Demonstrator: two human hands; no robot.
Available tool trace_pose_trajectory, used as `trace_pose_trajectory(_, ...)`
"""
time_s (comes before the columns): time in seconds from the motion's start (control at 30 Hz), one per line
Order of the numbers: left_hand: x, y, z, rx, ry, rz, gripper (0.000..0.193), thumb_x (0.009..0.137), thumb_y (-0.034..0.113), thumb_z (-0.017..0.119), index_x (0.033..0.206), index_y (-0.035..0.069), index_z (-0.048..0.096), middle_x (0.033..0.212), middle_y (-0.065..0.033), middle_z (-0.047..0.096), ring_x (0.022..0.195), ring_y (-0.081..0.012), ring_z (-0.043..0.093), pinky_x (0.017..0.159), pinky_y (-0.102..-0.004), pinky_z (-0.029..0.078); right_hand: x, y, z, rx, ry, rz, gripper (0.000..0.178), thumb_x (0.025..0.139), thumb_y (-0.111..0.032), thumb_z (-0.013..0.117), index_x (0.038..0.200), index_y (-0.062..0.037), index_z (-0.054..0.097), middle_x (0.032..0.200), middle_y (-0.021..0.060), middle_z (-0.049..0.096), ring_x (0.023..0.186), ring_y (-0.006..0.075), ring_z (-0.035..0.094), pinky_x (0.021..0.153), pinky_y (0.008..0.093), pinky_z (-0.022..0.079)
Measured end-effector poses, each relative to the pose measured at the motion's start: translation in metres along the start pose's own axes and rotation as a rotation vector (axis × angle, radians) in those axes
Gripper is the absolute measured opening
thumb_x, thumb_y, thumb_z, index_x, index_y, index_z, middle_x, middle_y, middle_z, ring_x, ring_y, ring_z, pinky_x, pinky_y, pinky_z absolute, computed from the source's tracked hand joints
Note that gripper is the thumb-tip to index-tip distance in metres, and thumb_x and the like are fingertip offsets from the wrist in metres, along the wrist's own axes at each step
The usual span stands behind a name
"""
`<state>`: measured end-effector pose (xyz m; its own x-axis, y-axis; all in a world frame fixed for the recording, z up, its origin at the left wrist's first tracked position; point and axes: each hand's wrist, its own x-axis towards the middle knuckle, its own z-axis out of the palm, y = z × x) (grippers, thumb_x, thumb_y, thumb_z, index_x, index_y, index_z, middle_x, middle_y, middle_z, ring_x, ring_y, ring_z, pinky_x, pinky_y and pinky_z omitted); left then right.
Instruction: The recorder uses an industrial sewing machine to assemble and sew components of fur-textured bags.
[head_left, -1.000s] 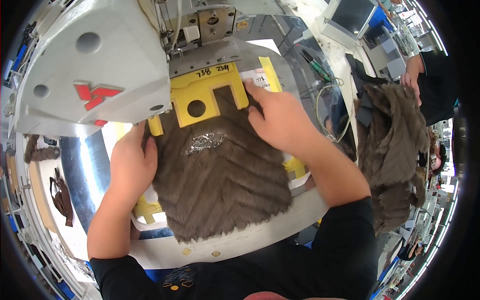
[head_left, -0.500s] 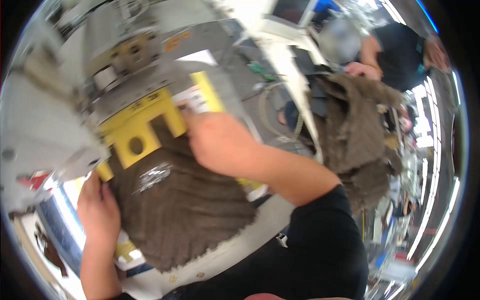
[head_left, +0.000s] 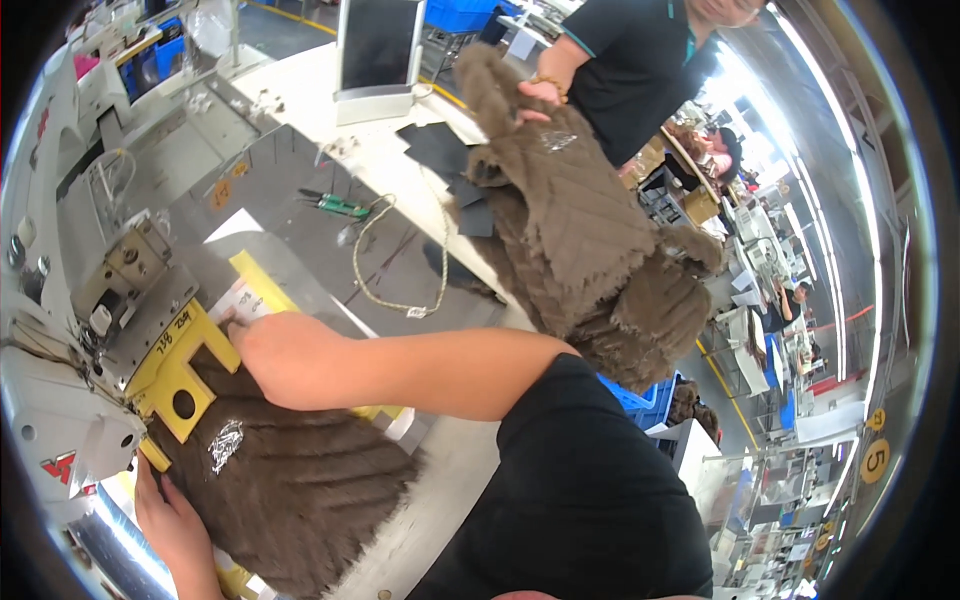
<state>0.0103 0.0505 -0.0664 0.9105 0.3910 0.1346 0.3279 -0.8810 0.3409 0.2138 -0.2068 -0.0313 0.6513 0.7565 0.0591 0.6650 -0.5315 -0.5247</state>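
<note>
A brown, furry, ribbed fabric piece (head_left: 300, 480) with a ragged lower edge lies partly under a yellow notched plate (head_left: 180, 395) on the sewing machine (head_left: 120, 270). A silvery, shiny patch (head_left: 226, 446) shows on the fabric. My right hand (head_left: 290, 362) curls at the plate's right side, beside a yellow strip (head_left: 262, 282) and a white label. Its fingertips are mostly hidden, so what they pinch is unclear. My left hand (head_left: 172, 522) rests along the fabric's left edge below the plate, fingers stretched out and thumb apart.
Across the table, a person (head_left: 640, 70) holds up similar brown furry pieces (head_left: 575, 215). On the grey tabletop lie green-handled snips (head_left: 340, 206) and a looped cord (head_left: 360, 285). A monitor (head_left: 380, 50) stands at the back; a blue crate (head_left: 645, 400) is at the right.
My view has swung to the right, so the machine and fabric sit farther left and lower. The person across now shows more fully, lifting a brown piece. Both my hands stay beside the yellow plate.
</note>
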Motion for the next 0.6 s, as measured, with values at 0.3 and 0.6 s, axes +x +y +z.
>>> trace_pose_trajectory(0.3,0.006,0.003,-0.005,-0.011,-0.030,-0.014,0.048,0.100,0.004,0.049,0.146,-0.005,0.050,0.143,-0.0254,0.058,0.130,-0.0421,0.055,0.110,-0.0456,0.043,0.001,0.000,0.003,0.011,0.005,0.013,0.015,0.074,-0.004,0.069,0.085,0.0063,0.068,0.084,0.0243,0.071,0.085,0.0417,0.071,0.075,0.0470,0.058)
trace_pose_trajectory(0.6,0.004,0.006,-0.010,0.009,-0.011,0.008,0.044,0.100,0.004,0.048,0.142,-0.008,0.053,0.137,-0.0274,0.061,0.126,-0.0436,0.057,0.108,-0.0471,0.044,0.002,-0.005,0.000,0.045,0.027,-0.004,0.011,0.075,-0.003,0.067,0.084,0.0043,0.069,0.084,0.0235,0.071,0.085,0.0415,0.071,0.073,0.0473,0.058)
